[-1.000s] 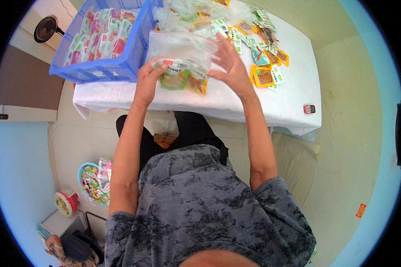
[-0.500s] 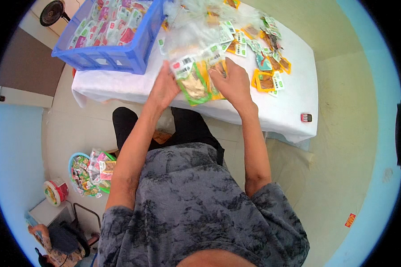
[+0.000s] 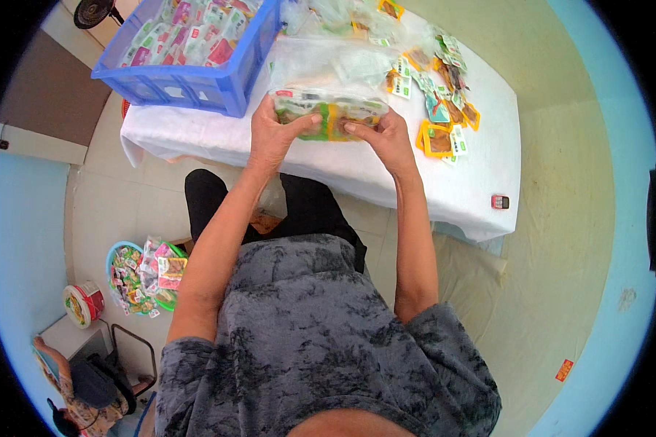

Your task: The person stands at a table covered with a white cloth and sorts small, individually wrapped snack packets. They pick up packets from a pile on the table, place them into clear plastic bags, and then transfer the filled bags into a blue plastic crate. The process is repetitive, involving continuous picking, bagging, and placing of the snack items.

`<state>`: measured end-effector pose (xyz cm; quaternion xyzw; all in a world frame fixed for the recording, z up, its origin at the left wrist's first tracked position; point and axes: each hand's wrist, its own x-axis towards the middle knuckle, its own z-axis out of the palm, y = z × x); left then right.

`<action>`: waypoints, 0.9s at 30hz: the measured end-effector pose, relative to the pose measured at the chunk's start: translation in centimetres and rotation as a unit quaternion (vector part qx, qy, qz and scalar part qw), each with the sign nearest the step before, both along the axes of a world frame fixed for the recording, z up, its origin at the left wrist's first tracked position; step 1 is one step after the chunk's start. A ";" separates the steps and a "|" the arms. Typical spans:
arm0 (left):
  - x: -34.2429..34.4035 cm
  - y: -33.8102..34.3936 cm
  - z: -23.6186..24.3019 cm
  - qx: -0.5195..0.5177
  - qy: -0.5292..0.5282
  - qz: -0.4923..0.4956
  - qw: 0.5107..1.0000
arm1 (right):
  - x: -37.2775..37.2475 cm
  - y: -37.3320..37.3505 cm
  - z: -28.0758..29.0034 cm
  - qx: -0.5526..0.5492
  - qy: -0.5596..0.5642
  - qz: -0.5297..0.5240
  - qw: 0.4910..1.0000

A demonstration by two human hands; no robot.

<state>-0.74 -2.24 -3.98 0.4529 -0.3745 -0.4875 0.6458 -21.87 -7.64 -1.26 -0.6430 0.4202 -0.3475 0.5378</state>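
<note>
A clear plastic bag (image 3: 321, 62) holds green- and yellow-edged food packets (image 3: 329, 124) side by side, over the near edge of the white-covered table. My left hand (image 3: 273, 138) is closed on the left end of the bag, its thumb pressing across the front. At the right end, my right hand (image 3: 388, 142) grips it with the thumb on a yellow-edged packet. The fingers behind the bag are hidden. Just right of my right hand, yellow-edged packets of brown food (image 3: 437, 140) lie on the cloth, with more packets (image 3: 439, 80) scattered beyond them.
A blue plastic crate (image 3: 226, 80) full of packets stands at the table's left. More clear bags (image 3: 328, 22) lie at the back. A small red-and-black device (image 3: 500, 202) sits near the table's right corner. Packet-filled basins (image 3: 131, 280) stand low on the left, near another person (image 3: 87, 386).
Both hands have come to grip the two ends of the bagged packets. The packets, hanging upright before, are now raised slightly and tilted, so they look foreshortened.
</note>
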 end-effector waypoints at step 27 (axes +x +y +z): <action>6.1 -3.2 6.8 -0.085 -0.214 -0.079 0.970 | -1.1 -2.6 7.8 -0.134 0.038 0.038 0.990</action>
